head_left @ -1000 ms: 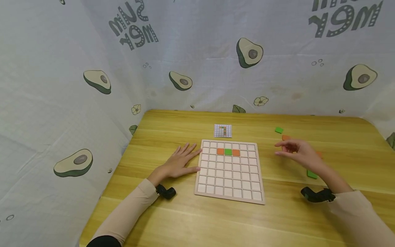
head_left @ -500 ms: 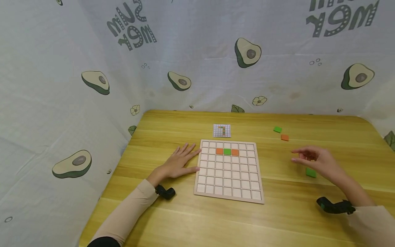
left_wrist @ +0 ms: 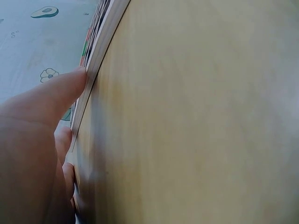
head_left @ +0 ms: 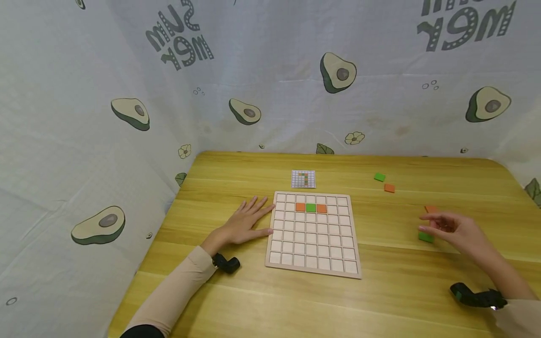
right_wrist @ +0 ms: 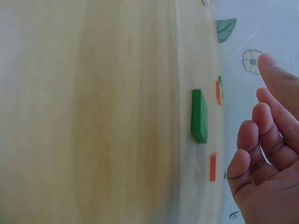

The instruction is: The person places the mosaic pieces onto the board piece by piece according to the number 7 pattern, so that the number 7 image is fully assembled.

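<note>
My left hand (head_left: pixel 241 225) lies flat on the table with spread fingers. Its thumb and index fingertip touch the left edge of the wooden grid board (head_left: pixel 311 237), also seen edge-on in the left wrist view. In the board's second row sit an orange tile (head_left: pixel 300 207), a green tile (head_left: pixel 310 207) and another orange tile (head_left: pixel 321 208). Over at the right, my right hand (head_left: pixel 458 232) hovers with bent fingers, thumb and index apart and nothing between them. Its fingertips overlap a loose green tile (head_left: pixel 425 237) and lie just below a loose orange tile (head_left: pixel 431 209).
Behind the board lies a small printed pattern card (head_left: pixel 303 179). Farther back on the right are another green tile (head_left: pixel 379 177) and an orange tile (head_left: pixel 389 188). A white avocado-print cloth (head_left: pixel 287 117) hangs along the back and left of the wooden table (head_left: pixel 253 300).
My right hand has moved right and toward me, from beside the board to the loose tiles. The left hand and the board's tiles have stayed in place.
</note>
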Motion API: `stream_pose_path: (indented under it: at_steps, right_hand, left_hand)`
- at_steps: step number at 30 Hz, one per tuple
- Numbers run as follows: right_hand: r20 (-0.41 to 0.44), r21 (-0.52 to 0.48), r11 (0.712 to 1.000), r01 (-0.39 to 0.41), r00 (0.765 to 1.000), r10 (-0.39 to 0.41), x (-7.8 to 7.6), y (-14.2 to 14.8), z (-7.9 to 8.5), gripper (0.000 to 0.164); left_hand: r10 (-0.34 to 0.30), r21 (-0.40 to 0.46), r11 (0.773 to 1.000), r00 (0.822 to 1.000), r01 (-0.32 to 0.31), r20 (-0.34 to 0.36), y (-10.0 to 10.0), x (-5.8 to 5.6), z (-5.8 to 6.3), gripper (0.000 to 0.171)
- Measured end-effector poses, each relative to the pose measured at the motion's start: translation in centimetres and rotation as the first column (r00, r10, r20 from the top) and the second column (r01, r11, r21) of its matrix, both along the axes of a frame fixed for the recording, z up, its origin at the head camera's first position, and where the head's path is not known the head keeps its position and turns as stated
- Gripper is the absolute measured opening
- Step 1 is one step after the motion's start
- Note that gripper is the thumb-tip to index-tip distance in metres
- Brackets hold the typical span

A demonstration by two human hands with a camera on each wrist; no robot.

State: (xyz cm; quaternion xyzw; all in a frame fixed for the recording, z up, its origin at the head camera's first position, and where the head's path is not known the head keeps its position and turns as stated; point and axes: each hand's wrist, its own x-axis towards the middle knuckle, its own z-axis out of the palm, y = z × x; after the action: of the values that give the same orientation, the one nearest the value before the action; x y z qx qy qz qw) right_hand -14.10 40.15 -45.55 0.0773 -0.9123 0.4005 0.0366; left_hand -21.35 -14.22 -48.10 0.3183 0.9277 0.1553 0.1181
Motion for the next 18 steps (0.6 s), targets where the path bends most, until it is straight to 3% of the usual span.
stream_pose_path:
  at_steps: [18]
  right_hand:
    - [0.117,0.029,0.998,0.054,0.992,-0.057,1.1,1.6,-1.1,0.026]
  left_hand:
    - [0.002,-0.004,1.0,1.0,-0.002,0.012,0.0,-0.1,-0.2,0.076]
